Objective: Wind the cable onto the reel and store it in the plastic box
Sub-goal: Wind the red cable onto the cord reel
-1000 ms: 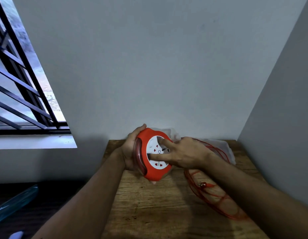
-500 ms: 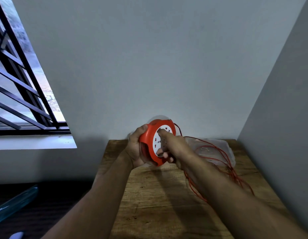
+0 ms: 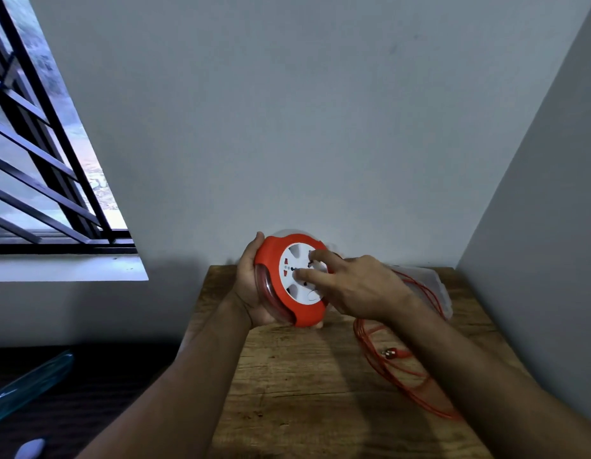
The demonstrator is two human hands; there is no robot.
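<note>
My left hand (image 3: 249,286) grips the orange cable reel (image 3: 280,306) from behind, holding it tilted just above the wooden table (image 3: 287,392). The reel has a white round socket face (image 3: 294,276). My right hand (image 3: 353,288) rests on that face, with the fingertips pressed on the white disc. Loose orange cable (image 3: 396,376) lies in loops on the table to the right, and its plug (image 3: 391,353) lies among them. The clear plastic box (image 3: 433,286) stands at the back right against the wall, partly hidden by my right arm.
The table fills a corner, with a wall behind and another close on the right. A barred window (image 3: 39,160) and its sill are on the left. A bluish glass object (image 3: 26,389) lies low on the dark floor to the left.
The reel rose and turned edge-on half a second ago, then came back down facing me. My right hand shifted from gripping the disc to flat fingertips on it. The cable loops settled on the table.
</note>
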